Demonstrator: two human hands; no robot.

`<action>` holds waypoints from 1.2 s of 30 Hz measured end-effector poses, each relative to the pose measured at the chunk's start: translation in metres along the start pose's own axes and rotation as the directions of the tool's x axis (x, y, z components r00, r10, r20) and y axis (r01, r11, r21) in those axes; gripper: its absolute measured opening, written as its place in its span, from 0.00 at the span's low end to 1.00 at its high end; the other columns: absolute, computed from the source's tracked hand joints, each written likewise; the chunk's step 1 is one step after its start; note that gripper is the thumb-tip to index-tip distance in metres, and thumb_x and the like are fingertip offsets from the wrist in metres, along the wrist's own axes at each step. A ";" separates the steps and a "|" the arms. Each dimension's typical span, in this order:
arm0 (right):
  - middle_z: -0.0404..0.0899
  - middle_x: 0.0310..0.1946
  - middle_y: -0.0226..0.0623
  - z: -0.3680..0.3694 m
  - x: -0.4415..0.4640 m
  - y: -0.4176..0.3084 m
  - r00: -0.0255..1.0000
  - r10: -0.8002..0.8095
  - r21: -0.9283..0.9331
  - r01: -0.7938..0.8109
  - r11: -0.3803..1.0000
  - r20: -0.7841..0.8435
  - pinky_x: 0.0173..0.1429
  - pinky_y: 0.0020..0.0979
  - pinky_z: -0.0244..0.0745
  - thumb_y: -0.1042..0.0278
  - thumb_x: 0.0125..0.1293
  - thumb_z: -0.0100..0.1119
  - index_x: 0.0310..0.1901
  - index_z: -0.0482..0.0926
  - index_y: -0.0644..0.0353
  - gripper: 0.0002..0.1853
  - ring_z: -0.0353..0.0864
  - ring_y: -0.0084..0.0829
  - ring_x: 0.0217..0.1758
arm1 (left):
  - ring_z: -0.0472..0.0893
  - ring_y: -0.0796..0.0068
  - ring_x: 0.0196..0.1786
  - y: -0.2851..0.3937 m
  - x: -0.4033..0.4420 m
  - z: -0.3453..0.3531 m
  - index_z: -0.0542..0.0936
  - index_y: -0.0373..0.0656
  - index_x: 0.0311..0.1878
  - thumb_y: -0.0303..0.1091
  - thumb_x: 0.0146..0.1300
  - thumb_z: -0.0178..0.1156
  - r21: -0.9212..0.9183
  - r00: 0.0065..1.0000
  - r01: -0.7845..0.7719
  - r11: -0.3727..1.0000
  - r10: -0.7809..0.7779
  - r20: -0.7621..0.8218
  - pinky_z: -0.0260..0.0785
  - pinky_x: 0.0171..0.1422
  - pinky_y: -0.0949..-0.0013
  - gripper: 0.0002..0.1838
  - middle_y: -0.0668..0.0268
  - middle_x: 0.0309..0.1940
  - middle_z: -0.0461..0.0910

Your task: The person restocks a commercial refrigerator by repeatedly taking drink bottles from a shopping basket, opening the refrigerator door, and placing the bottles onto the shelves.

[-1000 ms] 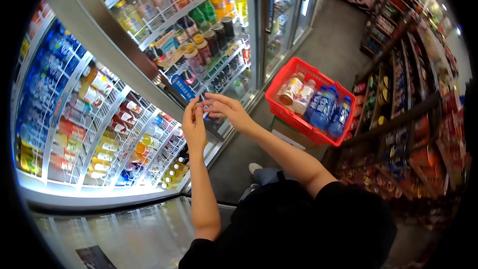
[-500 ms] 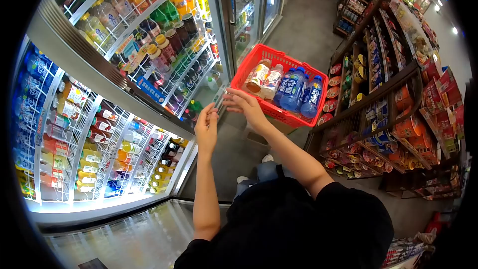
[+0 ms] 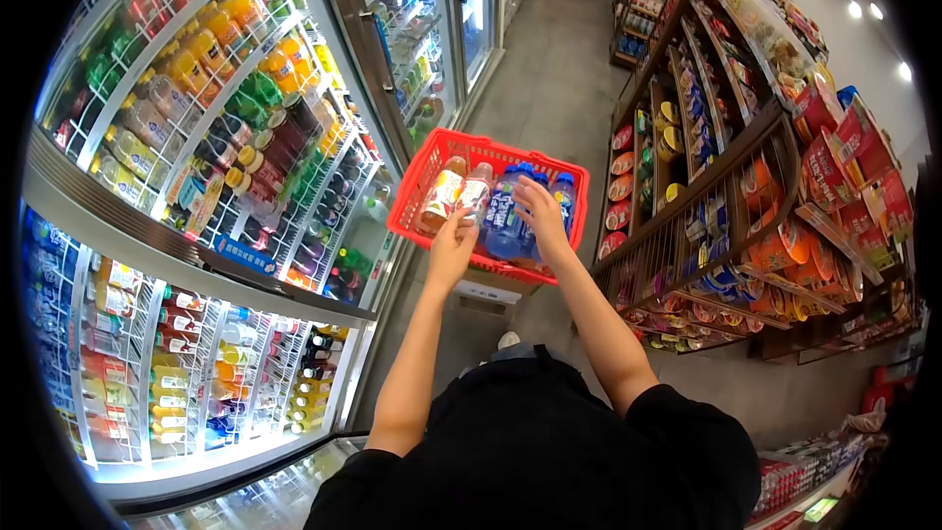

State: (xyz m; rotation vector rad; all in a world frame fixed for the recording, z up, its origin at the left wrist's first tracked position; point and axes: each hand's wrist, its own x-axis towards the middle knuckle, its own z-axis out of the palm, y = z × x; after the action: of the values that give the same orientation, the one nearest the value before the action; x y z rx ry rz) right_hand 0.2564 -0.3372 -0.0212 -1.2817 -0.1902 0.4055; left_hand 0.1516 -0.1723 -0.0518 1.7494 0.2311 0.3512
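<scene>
A red shopping basket (image 3: 407, 204) stands ahead of me. At its left lie two bottles with white labels, an amber drink bottle (image 3: 444, 193) and a pale pinkish drink bottle (image 3: 478, 186). Several blue-capped bottles (image 3: 502, 221) with blue labels fill the right half. My left hand (image 3: 453, 250) is over the near rim, fingers loosely bent and apart, in front of the pale bottle; whether it touches the bottle I cannot tell. Above the blue bottles, my right hand (image 3: 545, 221) has its fingers spread and holds nothing. It hides part of those bottles.
Lit drink coolers (image 3: 235, 265) run along my left, their shelves packed with bottles. On the right stands a rack (image 3: 726, 226) with cup noodles and packets. A cardboard box (image 3: 491, 287) sits beneath the basket. The grey floor aisle (image 3: 549, 59) leads forward between them.
Both hands have moved from beside the cooler to over the basket, the right one above the blue bottles. My view has turned right, so the basket appears lower and further left.
</scene>
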 end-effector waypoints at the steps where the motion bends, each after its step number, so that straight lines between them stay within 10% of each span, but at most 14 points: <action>1: 0.76 0.64 0.42 -0.009 0.007 0.008 0.995 0.059 0.015 -0.058 0.998 -0.082 0.70 0.37 0.68 0.51 0.77 0.49 0.70 0.70 0.59 0.27 0.74 0.35 0.68 | 0.81 0.79 0.46 -0.021 0.009 0.007 0.74 0.39 0.67 0.33 0.72 0.61 0.042 1.000 0.008 0.999 -0.009 0.011 0.76 0.49 0.73 0.22 0.64 0.46 0.81; 5: 0.74 0.65 0.52 -0.046 0.030 0.038 0.977 0.111 -0.193 -0.146 0.970 -0.181 0.75 0.36 0.61 0.46 0.76 0.48 0.70 0.69 0.65 0.32 0.71 0.42 0.72 | 0.87 0.62 0.45 -0.053 0.036 0.037 0.72 0.32 0.67 0.44 0.67 0.67 0.133 0.997 0.083 0.988 -0.081 -0.019 0.78 0.51 0.61 0.32 0.46 0.49 0.83; 14: 0.67 0.66 0.72 -0.049 0.039 0.055 0.964 0.254 -0.466 -0.261 0.845 -0.079 0.72 0.38 0.66 0.51 0.68 0.53 0.75 0.51 0.77 0.44 0.70 0.54 0.71 | 0.86 0.54 0.50 -0.060 0.081 0.064 0.78 0.29 0.59 0.62 0.60 0.67 0.287 0.919 0.228 0.931 -0.303 0.253 0.76 0.55 0.57 0.41 0.45 0.47 0.85; 20: 0.72 0.62 0.71 -0.039 0.035 0.036 0.979 0.195 -0.534 -0.200 0.822 -0.066 0.71 0.39 0.68 0.52 0.67 0.54 0.75 0.51 0.77 0.45 0.75 0.55 0.67 | 0.85 0.61 0.49 -0.080 0.087 0.078 0.77 0.29 0.60 0.43 0.58 0.70 0.374 0.928 0.280 0.884 -0.349 0.130 0.78 0.54 0.60 0.32 0.48 0.49 0.84; 26: 0.72 0.63 0.69 -0.033 0.032 0.041 0.998 0.036 -0.591 -0.057 0.805 -0.046 0.72 0.40 0.66 0.53 0.67 0.56 0.71 0.62 0.76 0.39 0.73 0.55 0.68 | 0.76 0.51 0.61 -0.075 0.069 0.083 0.70 0.27 0.62 0.46 0.49 0.78 0.197 0.935 0.356 0.914 -0.348 -0.073 0.71 0.64 0.57 0.45 0.42 0.58 0.74; 29: 0.73 0.63 0.66 -0.018 0.022 0.007 1.000 -0.013 -0.547 0.024 0.837 0.024 0.70 0.40 0.68 0.57 0.68 0.59 0.70 0.65 0.72 0.35 0.76 0.52 0.66 | 0.78 0.65 0.53 -0.062 0.069 0.072 0.67 0.29 0.60 0.42 0.53 0.78 -0.189 0.947 0.302 0.934 -0.317 -0.058 0.75 0.57 0.64 0.40 0.54 0.52 0.74; 36: 0.74 0.64 0.53 -0.009 0.040 -0.015 0.987 -0.041 -0.413 0.103 0.905 0.157 0.61 0.37 0.77 0.60 0.67 0.67 0.73 0.66 0.61 0.35 0.80 0.36 0.59 | 0.79 0.72 0.53 0.007 0.061 0.054 0.63 0.30 0.65 0.36 0.55 0.78 -0.355 0.958 0.171 0.919 -0.239 -0.156 0.75 0.57 0.68 0.41 0.56 0.54 0.75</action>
State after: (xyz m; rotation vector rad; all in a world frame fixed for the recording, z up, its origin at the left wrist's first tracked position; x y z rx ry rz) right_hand 0.2993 -0.3325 -0.0131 -1.6653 -0.4680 0.4069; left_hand 0.2274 -0.2024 -0.0482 1.3356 0.4678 0.3855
